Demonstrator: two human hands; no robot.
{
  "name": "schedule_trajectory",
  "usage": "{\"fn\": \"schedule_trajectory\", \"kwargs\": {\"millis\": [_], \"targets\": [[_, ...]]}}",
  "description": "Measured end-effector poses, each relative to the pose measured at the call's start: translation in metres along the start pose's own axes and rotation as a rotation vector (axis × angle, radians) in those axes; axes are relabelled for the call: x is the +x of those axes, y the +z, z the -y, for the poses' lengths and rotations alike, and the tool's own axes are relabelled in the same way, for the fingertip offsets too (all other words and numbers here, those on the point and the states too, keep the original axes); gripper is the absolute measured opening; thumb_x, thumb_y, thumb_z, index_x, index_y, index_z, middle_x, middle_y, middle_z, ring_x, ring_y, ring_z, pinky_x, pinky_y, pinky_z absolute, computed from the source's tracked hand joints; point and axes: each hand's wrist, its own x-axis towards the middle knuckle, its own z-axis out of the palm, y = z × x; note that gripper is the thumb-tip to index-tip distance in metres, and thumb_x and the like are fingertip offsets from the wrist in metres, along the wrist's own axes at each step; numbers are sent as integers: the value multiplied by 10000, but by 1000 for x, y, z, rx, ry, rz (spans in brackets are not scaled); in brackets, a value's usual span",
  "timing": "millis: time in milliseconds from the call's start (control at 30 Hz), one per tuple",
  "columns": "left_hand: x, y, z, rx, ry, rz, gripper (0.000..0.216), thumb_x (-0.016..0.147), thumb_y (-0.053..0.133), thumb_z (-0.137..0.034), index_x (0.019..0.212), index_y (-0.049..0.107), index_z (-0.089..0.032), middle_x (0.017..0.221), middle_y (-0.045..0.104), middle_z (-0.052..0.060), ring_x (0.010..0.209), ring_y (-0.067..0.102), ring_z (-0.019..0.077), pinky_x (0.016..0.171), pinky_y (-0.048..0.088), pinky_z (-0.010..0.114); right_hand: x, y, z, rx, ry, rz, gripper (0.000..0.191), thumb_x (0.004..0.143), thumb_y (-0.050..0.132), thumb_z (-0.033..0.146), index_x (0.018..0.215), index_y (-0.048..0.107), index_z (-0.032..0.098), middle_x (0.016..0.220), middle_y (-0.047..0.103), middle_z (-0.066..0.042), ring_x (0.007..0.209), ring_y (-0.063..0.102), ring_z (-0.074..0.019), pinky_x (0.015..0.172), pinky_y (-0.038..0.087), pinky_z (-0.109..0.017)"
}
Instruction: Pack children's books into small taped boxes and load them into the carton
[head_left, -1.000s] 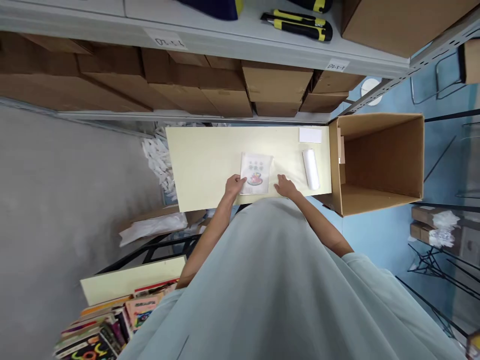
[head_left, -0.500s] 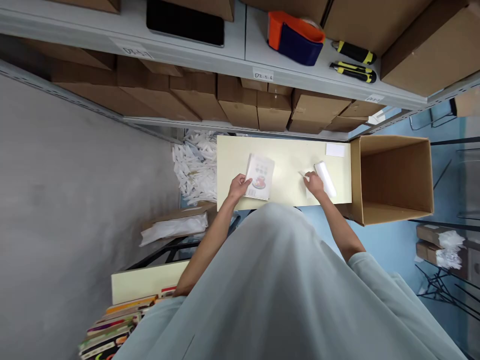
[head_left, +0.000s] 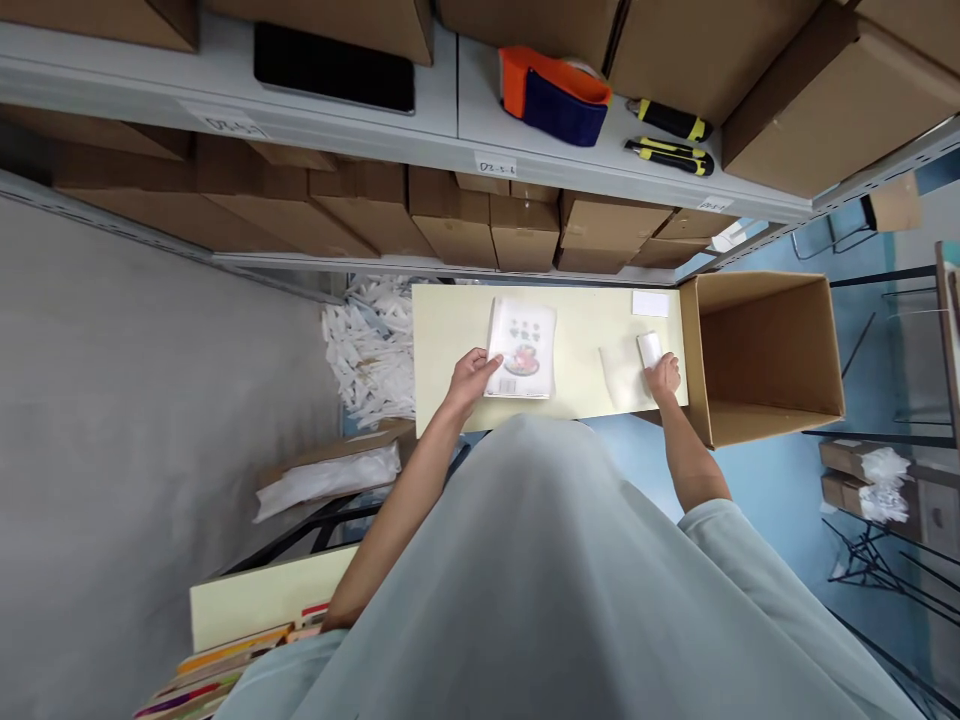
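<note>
A book (head_left: 523, 345) with a pale cover and a pictured dish, seemingly in a clear sleeve, lies on the cream tabletop (head_left: 450, 325). My left hand (head_left: 471, 376) pinches its left edge, thumb on top of the cover. On the right part of the table, my right hand (head_left: 663, 377) is closed around the near part of a long white object (head_left: 649, 348), which may be a roll. A thin translucent sheet (head_left: 622, 374) lies just left of that hand. At the table's back right rests a white card or label stack (head_left: 650, 303).
An open cardboard box (head_left: 694, 370) stands against the table's right end. White scraps (head_left: 375, 350) are heaped at the left. A shelf (head_left: 420, 125) above the table carries boxes, a phone (head_left: 334, 67), an orange-and-blue tape dispenser (head_left: 555, 95) and box cutters (head_left: 670, 155). Books (head_left: 225, 655) stand lower left.
My right hand has moved right, from the thin sheet onto the white object. The book has turned straighter under my left hand. The whole view has shifted slightly.
</note>
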Motion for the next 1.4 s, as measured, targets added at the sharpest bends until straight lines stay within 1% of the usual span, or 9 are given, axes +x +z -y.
{"fn": "schedule_trajectory", "kwargs": {"millis": [267, 400, 567, 700, 867, 1033, 1167, 1267, 1400], "targets": [[-15, 51, -25, -132, -13, 55, 697, 636, 1005, -719, 855, 541, -247, 796, 664, -13, 702, 608, 157, 618, 482, 275, 47, -40, -32, 48, 62, -36, 535, 994, 599, 161, 1500, 542, -1, 1553, 547, -392, 1476, 586, -437, 1181, 519, -504], [-20, 67, -29, -210, -54, 43, 675, 632, 1039, -669, 902, 601, -232, 896, 743, 34, 806, 702, 196, 689, 562, 303, 26, -51, 18, 446, -185, 73, 577, 1103, 577, 381, 1577, 532, 55, 1611, 581, -331, 1473, 600, -357, 1169, 543, -451], [-27, 76, -33, -296, -47, -5, 683, 604, 1074, -640, 956, 682, -206, 959, 798, 73, 902, 767, 231, 767, 610, 313, -49, -56, 109, 1291, -472, 829, 773, 988, 598, 871, 1294, 773, 183, 1204, 843, -150, 1169, 784, -306, 1013, 639, -418], [-31, 77, -32, -293, -29, -60, 688, 597, 1074, -655, 945, 694, -199, 906, 797, 48, 836, 744, 192, 725, 588, 275, -80, -66, 144, 1523, -300, 778, 632, 675, 991, 732, 998, 807, 221, 977, 873, -53, 970, 810, -267, 922, 645, -371], [-38, 85, -33, -50, 5, -144, 862, 688, 983, -726, 1277, 691, -170, 1276, 803, 208, 1208, 778, 372, 1016, 648, 493, -82, -85, 144, 1432, -410, 649, 554, 729, 949, 718, 947, 847, 219, 976, 888, -40, 912, 820, -275, 829, 644, -365], [-62, 94, -78, 571, 579, -412, 977, 925, 853, -664, 1701, 478, -205, 1874, 284, 262, 1765, 236, 450, 1397, 279, 646, -80, -107, 137, 1099, -804, 463, 470, 935, 806, 696, 1017, 923, 249, 1051, 908, -13, 961, 844, -314, 879, 638, -390], [-68, 92, -128, 895, 770, -134, 623, 1039, 748, -590, 1570, 673, -272, 1661, 633, 176, 1683, 413, 433, 1419, 157, 675, -78, -121, 134, 834, -1093, 410, 333, 1041, 750, 583, 1078, 944, 314, 1157, 907, -6, 1069, 866, -344, 964, 626, -406], [-58, 88, -144, 925, 761, 143, 372, 1125, 609, -530, 1257, 841, -272, 1202, 837, 110, 1247, 744, 336, 1314, 405, 570, -77, -130, 131, 688, -1200, 392, 257, 1082, 732, 492, 1097, 942, 343, 1199, 901, -10, 1105, 868, -345, 953, 616, -401], [-53, 87, -137, 848, 773, 214, 396, 1142, 568, -501, 1058, 865, -253, 1039, 818, 89, 1009, 751, 278, 1011, 555, 416, -73, -142, 118, 609, -1227, 382, 242, 1091, 733, 468, 1140, 925, 329, 1184, 903, -25, 1071, 862, -320, 927, 596, -382]]}}
